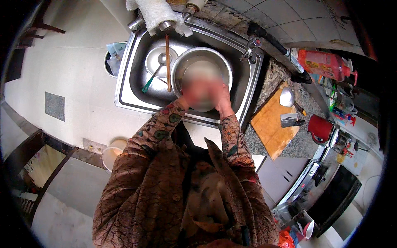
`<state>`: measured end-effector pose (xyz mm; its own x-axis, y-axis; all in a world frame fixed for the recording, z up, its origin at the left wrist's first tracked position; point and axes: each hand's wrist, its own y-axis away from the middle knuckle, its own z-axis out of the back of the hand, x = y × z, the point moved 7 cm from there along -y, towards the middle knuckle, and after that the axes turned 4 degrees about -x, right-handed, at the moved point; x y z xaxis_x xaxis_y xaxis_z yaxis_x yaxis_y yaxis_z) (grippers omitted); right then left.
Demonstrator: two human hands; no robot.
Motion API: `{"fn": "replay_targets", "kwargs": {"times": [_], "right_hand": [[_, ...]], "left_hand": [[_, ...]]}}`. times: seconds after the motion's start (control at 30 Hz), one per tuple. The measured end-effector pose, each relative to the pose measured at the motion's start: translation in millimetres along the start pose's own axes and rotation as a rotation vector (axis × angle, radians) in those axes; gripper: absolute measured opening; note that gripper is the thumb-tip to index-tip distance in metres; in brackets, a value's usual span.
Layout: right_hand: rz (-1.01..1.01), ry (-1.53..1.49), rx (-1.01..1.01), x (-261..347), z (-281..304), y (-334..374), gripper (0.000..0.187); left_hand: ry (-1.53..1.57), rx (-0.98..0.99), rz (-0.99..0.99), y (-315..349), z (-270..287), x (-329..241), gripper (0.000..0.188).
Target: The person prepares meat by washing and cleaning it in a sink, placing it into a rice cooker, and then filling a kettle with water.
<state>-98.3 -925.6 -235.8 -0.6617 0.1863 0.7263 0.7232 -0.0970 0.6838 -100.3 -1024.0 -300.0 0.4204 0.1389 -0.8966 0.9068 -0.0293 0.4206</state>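
Both my hands reach into a round metal basin [226, 66] standing in the steel sink. My left hand [191, 93] is over its near left side, and my right hand [223, 99] is at its near right rim. A blurred patch covers the fingers and the basin's middle, so whatever they touch or hold there is hidden. Left of the basin lies a pale round dish [154, 58] with a green-handled spoon [155, 74] resting across it. A pair of brown chopsticks [168, 62] lies lengthwise between dish and basin.
The sink [136, 89] has a tap [251, 50] at its right back corner. A white towel [155, 14] hangs at the back. To the right are a wooden board [271, 128], a ladle [287, 97], a cleaver [289, 120], a red mug [319, 129] and a red pump bottle [320, 64].
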Motion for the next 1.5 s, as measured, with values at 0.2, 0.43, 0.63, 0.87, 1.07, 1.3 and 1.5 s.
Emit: {"fn": "replay_targets", "kwargs": {"times": [0.2, 0.43, 0.63, 0.87, 1.07, 1.3, 1.5], "right_hand": [[-0.016, 0.279, 0.044, -39, 16, -33, 0.013], [0.444, 1.37, -0.003, -90, 59, -151, 0.025], [0.483, 1.228, 0.127, -100, 15, -134, 0.033], [0.642, 1.518, 0.345, -70, 1, -110, 0.025], [0.882, 1.379, -0.211, -25, 30, -99, 0.022], [0.426, 0.643, 0.045, -15, 12, -69, 0.031], [0.224, 0.264, 0.091, -10, 6, -52, 0.019]], "left_hand": [[-0.798, 0.061, 0.013, -14, -5, 19, 0.022], [-1.299, 0.168, -0.052, -79, 38, 125, 0.029], [-1.519, 0.173, -0.089, -52, 15, 23, 0.037], [-1.372, 0.445, -0.127, -59, -10, 88, 0.035], [-0.909, 0.264, 0.014, -59, 4, 56, 0.02], [0.041, 0.132, 0.202, -43, 5, 6, 0.016], [0.026, 0.108, 0.017, -18, 14, -39, 0.023]]}}
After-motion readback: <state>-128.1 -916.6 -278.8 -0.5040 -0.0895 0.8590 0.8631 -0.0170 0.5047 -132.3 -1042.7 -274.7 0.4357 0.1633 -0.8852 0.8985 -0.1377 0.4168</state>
